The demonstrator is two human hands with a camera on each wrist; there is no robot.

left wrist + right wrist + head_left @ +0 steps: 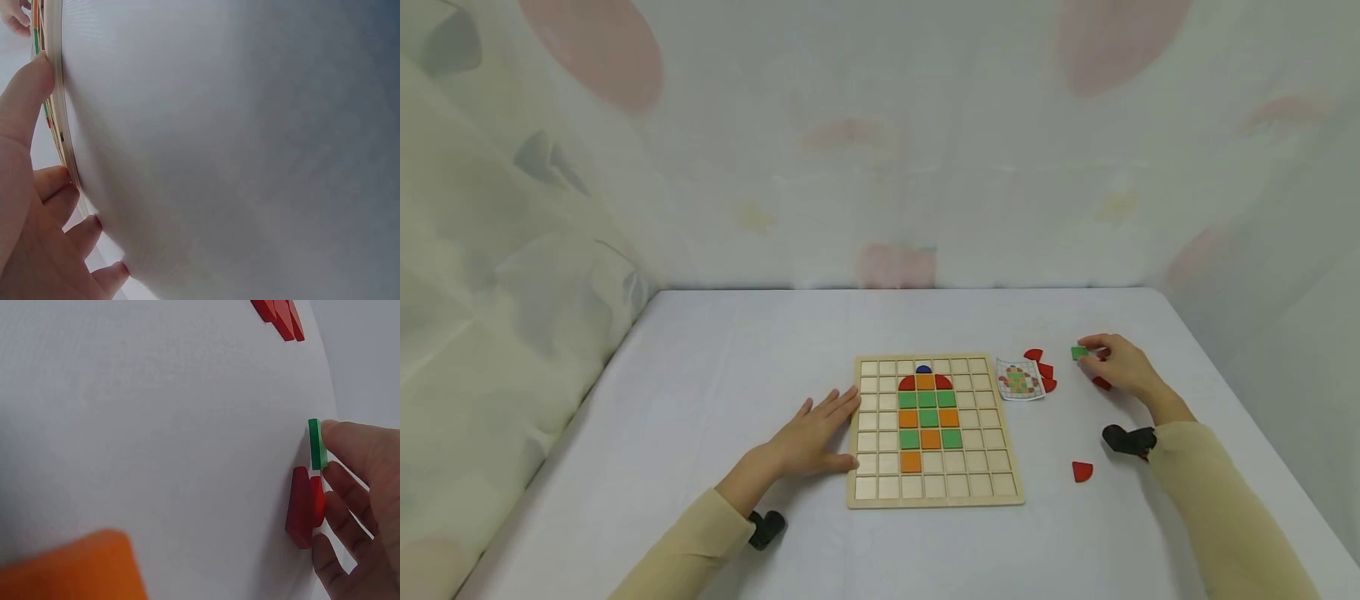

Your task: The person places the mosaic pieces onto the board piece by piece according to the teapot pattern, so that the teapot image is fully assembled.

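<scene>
Grid board (981, 485): placed on the counter (662, 400), well left of the green tile (1078, 353).
Left hand (814, 439): rested against the board's left edge, fingers spread.
Right hand (1125, 367): held beyond the board's right edge, fingers pinched.
Green tile: gripped by thumb and forefinger, squarish, no long axis shown.

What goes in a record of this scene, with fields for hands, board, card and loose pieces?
Left hand: rests at the left edge of the board
Right hand: pinches a green piece
Board holds: green squares, orange squares, two red pieces, one blue piece
Card: right of the board, showing a coloured pattern
Loose red pieces: beside the card, by the right hand, one nearer the person
</scene>
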